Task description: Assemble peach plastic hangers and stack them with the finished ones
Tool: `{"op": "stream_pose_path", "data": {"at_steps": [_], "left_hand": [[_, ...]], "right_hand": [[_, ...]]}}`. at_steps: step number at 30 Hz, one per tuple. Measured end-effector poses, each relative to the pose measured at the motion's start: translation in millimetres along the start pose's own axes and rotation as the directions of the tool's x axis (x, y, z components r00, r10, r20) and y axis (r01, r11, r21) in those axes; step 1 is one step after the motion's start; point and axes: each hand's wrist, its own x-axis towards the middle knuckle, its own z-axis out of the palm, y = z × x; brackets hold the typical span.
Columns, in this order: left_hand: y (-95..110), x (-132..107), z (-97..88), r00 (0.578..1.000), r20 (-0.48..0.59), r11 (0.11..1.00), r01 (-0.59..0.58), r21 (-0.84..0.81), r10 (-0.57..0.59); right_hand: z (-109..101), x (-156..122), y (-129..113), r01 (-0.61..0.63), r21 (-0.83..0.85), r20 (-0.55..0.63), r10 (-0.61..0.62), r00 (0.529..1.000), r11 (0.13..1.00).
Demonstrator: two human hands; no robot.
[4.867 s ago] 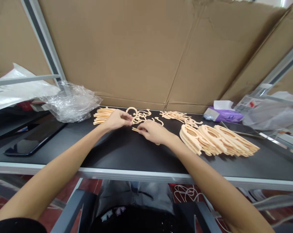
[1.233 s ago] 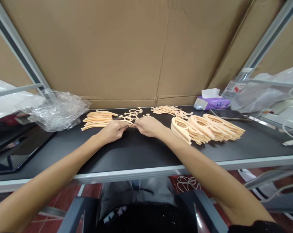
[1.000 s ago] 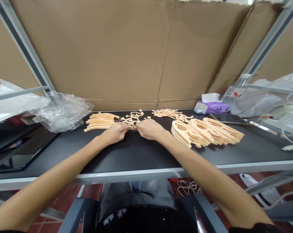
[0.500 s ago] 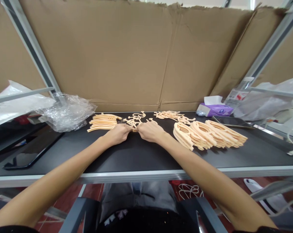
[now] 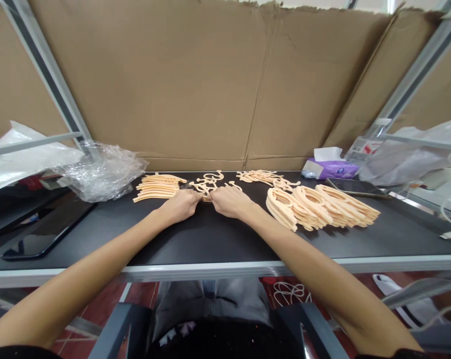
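Observation:
My left hand [image 5: 183,204] and my right hand [image 5: 230,201] are closed close together over the middle of the black tabletop. Between their fingers shows a sliver of a peach plastic hanger piece [image 5: 206,198]; the fingers hide most of it. Just behind the hands lie loose peach hooks [image 5: 212,176] with curled ends. Left of my left hand is a row of slim curved peach hanger arms [image 5: 157,188]. To the right of my right hand, looped peach hanger pieces [image 5: 315,205] lie in overlapping stacks. A tangle of peach hooks [image 5: 262,177] lies farther back.
Crumpled clear plastic bags [image 5: 102,172] and a dark glossy panel [image 5: 42,239] lie at the left. A purple tissue pack [image 5: 332,168] and a phone [image 5: 356,187] are at the back right. A cardboard wall [image 5: 165,89] stands behind, and a metal rail [image 5: 218,270] edges the table.
Both hands stay closed together at the same spot with barely any movement. The view has shifted very slightly.

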Motion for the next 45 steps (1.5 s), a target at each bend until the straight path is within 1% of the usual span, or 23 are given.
{"op": "stream_pose_path", "data": {"at_steps": [9, 13, 18, 23, 25, 26, 28, 30, 31, 33, 36, 38, 39, 40, 41, 42, 43, 44, 45], "left_hand": [[1.4, -0.6, -0.9, 0.999, -0.047, 0.999, -0.030, -0.034, 0.028], [4.8, -0.6, -2.5, 0.997, -0.070, 0.996, -0.034, -0.087, 0.028], [2.4, -1.2, 2.4, 0.993, -0.114, 0.986, -0.043, -0.164, 0.025], [-1.2, -2.0, 3.9, 0.982, -0.184, 0.965, -0.020, -0.262, -0.030], [0.1, -1.4, 0.6, 0.977, -0.194, 0.941, 0.019, -0.337, -0.090], [1.1, -0.8, -1.5, 0.971, -0.193, 0.923, 0.061, -0.381, -0.144], [3.3, 1.0, -5.8, 0.944, -0.173, 0.856, 0.164, -0.491, -0.280], [4.9, 3.4, -8.9, 0.907, -0.138, 0.746, 0.232, -0.624, -0.398], [5.3, 4.7, -9.8, 0.890, -0.121, 0.681, 0.244, -0.690, -0.440], [5.4, 7.3, -10.5, 0.860, -0.096, 0.546, 0.228, -0.806, -0.501], [4.1, 11.1, -10.3, 0.810, -0.079, 0.343, 0.157, -0.926, -0.582], [2.3, 13.2, -11.4, 0.787, -0.057, 0.247, 0.123, -0.961, -0.615], [0.9, 13.9, -12.7, 0.777, -0.047, 0.230, 0.127, -0.965, -0.628], [-1.0, 14.1, -14.7, 0.767, -0.038, 0.236, 0.150, -0.960, -0.641], [-3.4, 13.8, -17.4, 0.753, -0.039, 0.272, 0.188, -0.944, -0.656], [-6.1, 12.6, -20.9, 0.743, -0.055, 0.346, 0.243, -0.906, -0.667], [-9.0, 10.7, -24.9, 0.737, -0.078, 0.445, 0.316, -0.838, -0.671], [-11.7, 8.1, -29.5, 0.747, -0.116, 0.572, 0.389, -0.723, -0.655], [-14.1, 5.0, -34.2, 0.780, -0.146, 0.709, 0.452, -0.541, -0.608]], "right_hand": [[0.3, 0.1, 2.5, -0.004, 0.038, -0.022, 0.005, 1.000, 0.999], [-0.7, -0.1, 3.6, -0.016, 0.054, -0.026, 0.017, 1.000, 0.998], [-1.2, -1.0, 6.4, -0.002, 0.084, -0.024, 0.004, 1.000, 0.996], [0.9, -0.9, 12.0, 0.015, 0.159, -0.058, -0.006, 0.998, 0.987], [2.1, -0.3, 14.5, 0.014, 0.194, -0.089, 0.003, 0.996, 0.981], [2.6, 0.0, 15.6, 0.010, 0.220, -0.106, 0.014, 0.994, 0.976], [3.5, 0.5, 17.4, 0.007, 0.288, -0.142, 0.035, 0.989, 0.958], [4.4, 0.5, 18.1, 0.019, 0.359, -0.181, 0.049, 0.982, 0.933], [5.0, 0.5, 17.8, 0.035, 0.389, -0.203, 0.048, 0.978, 0.921], [6.9, 0.6, 16.1, 0.078, 0.439, -0.239, 0.033, 0.970, 0.895], [10.6, 1.9, 10.4, 0.141, 0.536, -0.249, -0.004, 0.969, 0.833], [12.1, 3.2, 5.7, 0.165, 0.600, -0.240, -0.020, 0.971, 0.783], [12.4, 3.8, 3.6, 0.165, 0.618, -0.240, -0.016, 0.971, 0.769], [12.2, 4.2, 1.8, 0.156, 0.622, -0.241, -0.002, 0.971, 0.767], [11.6, 4.3, 0.5, 0.137, 0.617, -0.242, 0.021, 0.970, 0.775], [10.7, 4.2, -0.3, 0.112, 0.606, -0.241, 0.048, 0.969, 0.787], [9.6, 3.8, -0.6, 0.080, 0.593, -0.236, 0.077, 0.969, 0.801], [8.4, 3.3, -0.4, 0.044, 0.579, -0.225, 0.108, 0.968, 0.814], [7.3, 2.7, 0.1, 0.006, 0.563, -0.212, 0.137, 0.968, 0.826]]}}
